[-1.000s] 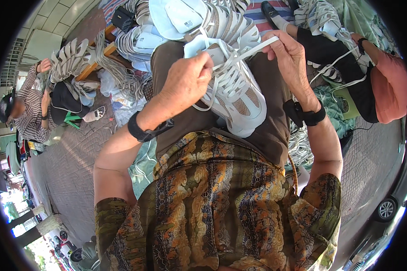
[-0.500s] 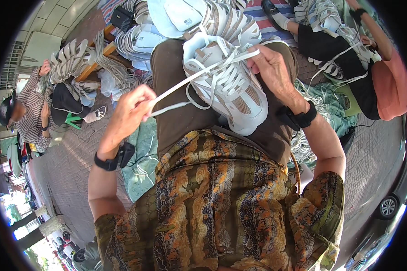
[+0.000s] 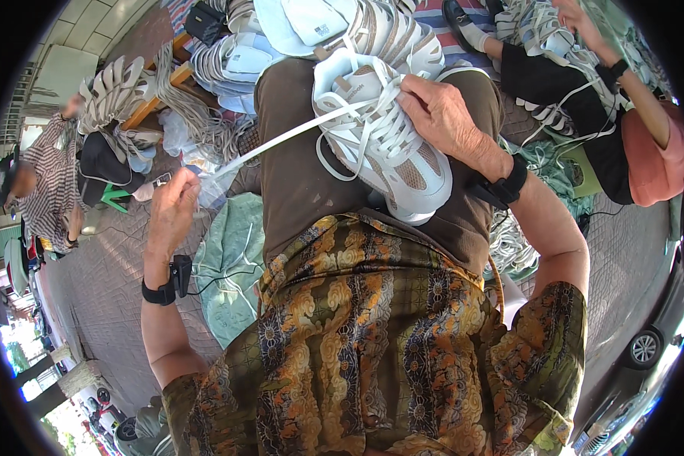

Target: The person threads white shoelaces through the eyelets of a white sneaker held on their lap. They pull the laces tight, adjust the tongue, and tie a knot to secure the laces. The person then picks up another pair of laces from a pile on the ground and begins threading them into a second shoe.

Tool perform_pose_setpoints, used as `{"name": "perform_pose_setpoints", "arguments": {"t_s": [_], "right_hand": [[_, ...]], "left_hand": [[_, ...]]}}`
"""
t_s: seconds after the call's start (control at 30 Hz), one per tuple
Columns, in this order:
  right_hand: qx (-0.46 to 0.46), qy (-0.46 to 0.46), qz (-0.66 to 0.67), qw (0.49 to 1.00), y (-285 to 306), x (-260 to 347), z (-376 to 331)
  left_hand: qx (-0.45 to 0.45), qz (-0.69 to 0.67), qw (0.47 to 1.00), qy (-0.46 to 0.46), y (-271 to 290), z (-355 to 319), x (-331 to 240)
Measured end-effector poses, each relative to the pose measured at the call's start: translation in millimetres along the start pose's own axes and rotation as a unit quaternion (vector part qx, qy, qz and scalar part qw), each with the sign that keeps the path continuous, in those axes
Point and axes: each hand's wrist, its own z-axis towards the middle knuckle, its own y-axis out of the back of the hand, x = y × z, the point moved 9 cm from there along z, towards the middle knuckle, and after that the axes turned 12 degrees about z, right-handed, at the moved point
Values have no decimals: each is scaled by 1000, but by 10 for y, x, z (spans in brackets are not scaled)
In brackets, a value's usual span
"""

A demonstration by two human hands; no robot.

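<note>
A white and beige sneaker (image 3: 418,182) lies across my thighs, toe toward me, its white lace (image 3: 292,135) threaded through the eyelets. My left hand (image 3: 173,209) is out to the left, fingers closed in a pinch on the lace. From there the lace runs taut to the upper eyelets. My right hand (image 3: 450,118) is closed on the sneaker's right upper edge, near the top eyelets; its fingertips are partly hidden, so whether they also pinch lace is unclear. A slack loop of lace hangs by the sneaker's left side.
Stacked shoe uppers (image 3: 387,34) stand just beyond my knees, beside a pale blue stack (image 3: 232,64). A green sheet (image 3: 232,266) and loose laces (image 3: 513,247) lie on the paving. One person (image 3: 53,182) sits at left; another (image 3: 653,148) at right, among more uppers and laces.
My left hand has moved out to the left, drawing the lace longer. My right hand has come down from the raised lace to the sneaker's upper edge.
</note>
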Motion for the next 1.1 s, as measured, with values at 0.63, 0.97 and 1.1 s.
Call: {"name": "perform_pose_setpoints", "arguments": {"t_s": [0.63, 0.97, 1.1], "right_hand": [[82, 157, -63, 982, 2, 481, -29], [98, 131, -96, 982, -24, 553, -54], [89, 120, -89, 985, -61, 535, -50]], "left_hand": [[-148, -66, 969, -186, -608, 638, -2070], [-172, -118, 968, -138, -691, 652, -1999], [-144, -207, 952, -174, -743, 758, -1999]]}}
